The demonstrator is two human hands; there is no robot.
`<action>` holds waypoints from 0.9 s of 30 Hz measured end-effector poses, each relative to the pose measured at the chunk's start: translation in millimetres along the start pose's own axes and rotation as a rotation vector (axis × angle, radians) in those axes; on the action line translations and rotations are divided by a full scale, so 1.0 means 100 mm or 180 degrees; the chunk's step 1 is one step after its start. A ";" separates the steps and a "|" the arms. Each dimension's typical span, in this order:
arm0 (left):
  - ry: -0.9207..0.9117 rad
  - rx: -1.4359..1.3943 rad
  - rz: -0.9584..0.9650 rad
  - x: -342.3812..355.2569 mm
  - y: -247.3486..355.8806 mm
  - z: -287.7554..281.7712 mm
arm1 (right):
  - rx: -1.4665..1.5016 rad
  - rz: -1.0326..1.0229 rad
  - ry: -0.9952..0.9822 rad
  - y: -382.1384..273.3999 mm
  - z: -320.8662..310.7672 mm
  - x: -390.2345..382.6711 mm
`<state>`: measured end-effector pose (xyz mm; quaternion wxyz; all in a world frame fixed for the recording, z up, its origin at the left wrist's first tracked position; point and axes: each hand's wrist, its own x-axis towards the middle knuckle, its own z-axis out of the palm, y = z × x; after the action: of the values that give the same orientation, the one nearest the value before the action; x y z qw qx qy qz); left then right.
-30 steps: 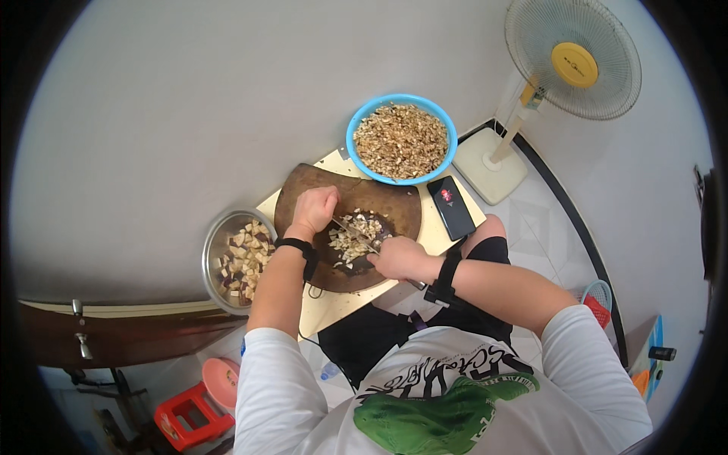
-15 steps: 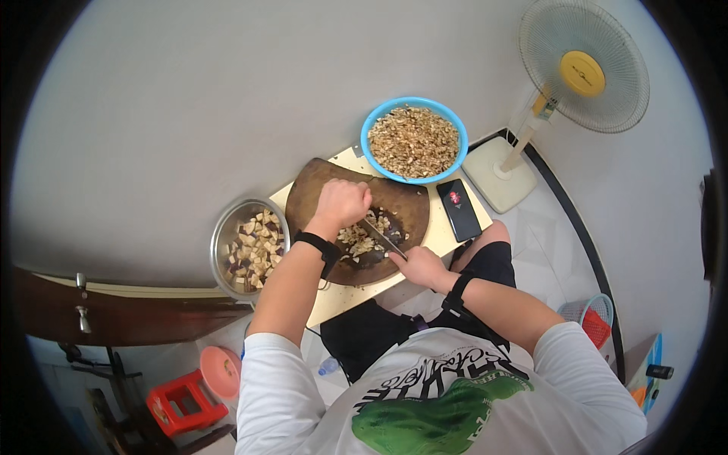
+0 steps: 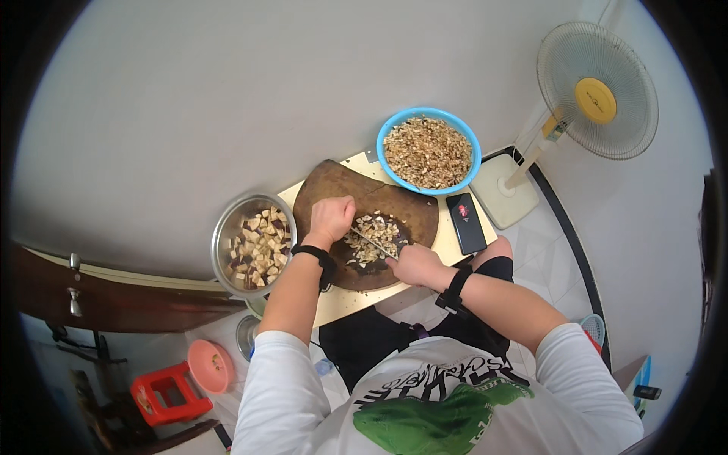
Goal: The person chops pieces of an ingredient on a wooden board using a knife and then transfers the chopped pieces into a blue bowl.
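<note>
My right hand (image 3: 418, 265) is wrapped round the handle of a knife (image 3: 373, 244), whose narrow blade slants over the chopping board. At the blade's far end my left hand (image 3: 332, 220) is closed in a fist and appears to grip it; the contact itself is hidden. Under and around the blade lie finely chopped pale pieces (image 3: 378, 226) with dark bits, which look like eggplant. The round, worn wooden chopping board (image 3: 334, 182) has a crack toward its far right. Left of it stands a metal bowl (image 3: 220, 246) of pale, purple-skinned eggplant cubes (image 3: 262, 244).
A blue basin (image 3: 381, 155) full of chopped pieces sits at the low table's (image 3: 334, 309) far right corner. Beside it lies a black phone (image 3: 465, 224). A standing fan (image 3: 595, 98) is at the right. A red stool (image 3: 171, 394) and pink basin (image 3: 211, 365) are lower left.
The view has shifted a little. My left hand has come nearer and to the left with the blade's far end, and more chopped pieces show beyond the blade. My right hand still holds the handle.
</note>
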<state>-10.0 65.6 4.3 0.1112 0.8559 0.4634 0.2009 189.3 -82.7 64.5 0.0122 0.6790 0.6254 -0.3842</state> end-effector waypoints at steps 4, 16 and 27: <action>0.0054 -0.0224 -0.0180 0.02 -0.15 0.01 | -0.0054 0.0169 -0.0331 -0.31 -0.30 -0.11; -0.0138 0.0007 0.0250 -0.04 0.04 -0.09 | 0.0239 0.0031 0.0051 0.03 0.43 -0.01; -0.0465 0.0698 0.0461 0.05 0.47 -0.34 | 0.0381 -0.0143 0.0639 0.29 0.62 -0.04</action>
<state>12.4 43.8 53.6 0.0356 0.9065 0.4102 0.0938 183.2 -123.3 9.2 -0.0997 0.6995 0.6144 -0.3511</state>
